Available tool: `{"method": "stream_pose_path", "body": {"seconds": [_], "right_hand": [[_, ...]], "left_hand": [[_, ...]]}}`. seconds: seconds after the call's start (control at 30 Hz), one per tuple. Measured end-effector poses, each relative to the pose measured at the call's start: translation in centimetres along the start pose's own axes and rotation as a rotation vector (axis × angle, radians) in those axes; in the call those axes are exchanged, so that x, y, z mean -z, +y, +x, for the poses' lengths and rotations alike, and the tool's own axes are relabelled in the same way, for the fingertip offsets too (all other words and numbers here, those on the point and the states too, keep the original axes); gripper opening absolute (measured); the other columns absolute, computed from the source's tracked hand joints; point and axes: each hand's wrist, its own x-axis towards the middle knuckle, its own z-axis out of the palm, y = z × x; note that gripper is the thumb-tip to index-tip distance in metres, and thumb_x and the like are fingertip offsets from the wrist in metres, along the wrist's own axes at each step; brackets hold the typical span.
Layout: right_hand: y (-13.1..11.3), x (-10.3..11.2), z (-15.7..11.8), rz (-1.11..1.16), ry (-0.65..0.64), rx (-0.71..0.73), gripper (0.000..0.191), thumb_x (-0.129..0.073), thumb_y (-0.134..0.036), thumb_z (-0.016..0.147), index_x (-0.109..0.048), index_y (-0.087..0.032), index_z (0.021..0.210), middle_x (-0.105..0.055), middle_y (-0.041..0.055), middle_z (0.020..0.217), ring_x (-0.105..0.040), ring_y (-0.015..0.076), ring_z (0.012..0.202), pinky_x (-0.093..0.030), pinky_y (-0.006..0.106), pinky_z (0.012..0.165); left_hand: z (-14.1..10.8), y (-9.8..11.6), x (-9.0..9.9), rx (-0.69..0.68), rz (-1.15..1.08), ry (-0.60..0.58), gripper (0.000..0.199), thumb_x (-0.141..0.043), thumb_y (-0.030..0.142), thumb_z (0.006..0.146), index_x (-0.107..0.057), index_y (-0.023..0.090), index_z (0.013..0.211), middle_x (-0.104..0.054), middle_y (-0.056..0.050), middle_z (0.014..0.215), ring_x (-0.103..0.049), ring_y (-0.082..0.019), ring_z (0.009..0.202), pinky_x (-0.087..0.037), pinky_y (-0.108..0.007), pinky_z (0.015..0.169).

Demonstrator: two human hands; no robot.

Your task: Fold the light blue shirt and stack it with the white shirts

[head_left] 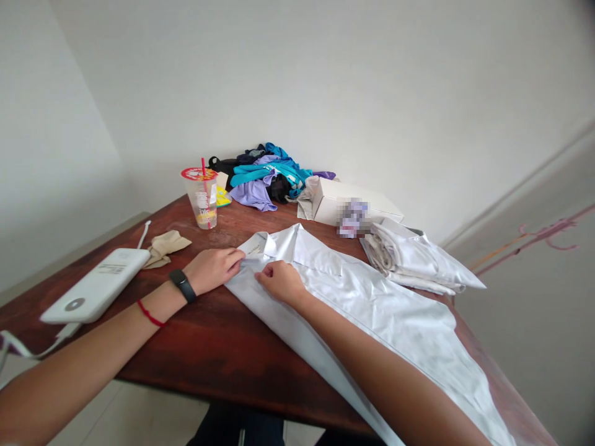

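A white collared shirt [372, 303] lies spread over the table, its collar at the far left end and its body reaching to the near right. My left hand [216, 269] is closed on the shirt's edge beside the collar, fingertips pinching the fabric. Just right of it, my right hand [281, 282] is closed with curled fingers on the front of the shirt below the collar. Its fingertips are partly hidden, but they appear to grip the cloth there.
On the wooden table [199, 334] a white power bank [100, 285] with cables lies left, near a beige cloth [167, 246]. Behind stand a plastic cup [202, 201] with a straw, a clothes heap [267, 173] and a white box [360, 201]. Folded white shirts [413, 257] lie right.
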Motion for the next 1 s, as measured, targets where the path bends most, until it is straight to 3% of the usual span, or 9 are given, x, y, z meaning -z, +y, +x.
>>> {"method": "stream_pose_path", "body": {"seconds": [0.1,0.2,0.4,0.6,0.73,0.87,1.0], "right_hand": [[0.2,-0.1,0.5,-0.040,0.010,-0.020,0.026,-0.061,-0.043,0.092,-0.073,-0.021,0.084,-0.075,0.0049,0.085,-0.067,0.0203,0.082,-0.040,0.027,0.067],[0.2,0.4,1.3,-0.073,-0.018,-0.028,0.026,-0.062,-0.044,0.092,-0.073,-0.022,0.084,-0.075,0.0052,0.088,-0.068,0.0207,0.084,-0.041,0.026,0.068],[0.3,1.7,2.4,-0.066,-0.063,-0.004,0.029,-0.059,-0.043,0.094,-0.073,-0.021,0.082,-0.075,0.0059,0.088,-0.068,0.0201,0.084,-0.041,0.026,0.066],[1.4,1.1,2.5,-0.097,-0.008,-0.002,0.027,-0.056,-0.039,0.096,-0.074,-0.020,0.094,-0.076,0.0095,0.098,-0.069,0.0224,0.093,-0.044,0.028,0.074],[1.6,1.0,2.5,-0.113,-0.009,-0.003,0.026,-0.057,-0.040,0.095,-0.075,-0.021,0.097,-0.077,0.0099,0.099,-0.070,0.0244,0.095,-0.046,0.030,0.076],[1.2,1.0,2.3,-0.160,0.001,-0.014,0.028,-0.057,-0.043,0.094,-0.075,-0.022,0.097,-0.076,0.0112,0.101,-0.071,0.0277,0.096,-0.048,0.033,0.076],[0.5,0.8,1.9,-0.216,0.028,-0.033,0.029,-0.056,-0.043,0.094,-0.074,-0.021,0.099,-0.076,0.0130,0.104,-0.072,0.0297,0.097,-0.050,0.035,0.078]], "left_hand": [[0.0,0.3,-0.2,0.118,0.038,0.072,0.023,-0.044,0.026,0.099,-0.066,0.020,0.102,-0.072,-0.007,0.086,-0.069,-0.022,0.076,-0.045,-0.028,0.063],[0.1,0.5,-0.2,0.166,0.005,0.153,0.018,-0.046,0.025,0.098,-0.063,0.020,0.096,-0.070,-0.004,0.080,-0.068,-0.022,0.075,-0.043,-0.028,0.063],[-0.3,0.7,-0.4,0.092,-0.042,0.185,0.014,-0.048,0.023,0.095,-0.061,0.022,0.101,-0.070,-0.004,0.106,-0.067,-0.021,0.091,-0.046,-0.027,0.067],[-0.4,0.8,-0.5,0.087,-0.062,0.181,0.014,-0.048,0.021,0.094,-0.059,0.021,0.102,-0.066,-0.005,0.108,-0.066,-0.022,0.095,-0.049,-0.028,0.069],[-0.5,0.9,-0.3,0.080,-0.096,0.198,0.014,-0.047,0.028,0.098,-0.059,0.022,0.102,-0.066,-0.005,0.107,-0.066,-0.023,0.095,-0.050,-0.030,0.073],[-0.4,0.9,-0.4,0.037,-0.110,0.260,0.029,-0.057,0.043,0.097,-0.057,0.020,0.116,-0.065,-0.010,0.114,-0.065,-0.028,0.104,-0.052,-0.038,0.089],[0.1,1.1,-0.7,0.011,-0.071,0.322,0.034,-0.063,0.033,0.093,-0.058,0.018,0.123,-0.063,-0.014,0.121,-0.061,-0.032,0.113,-0.049,-0.047,0.099]]}}
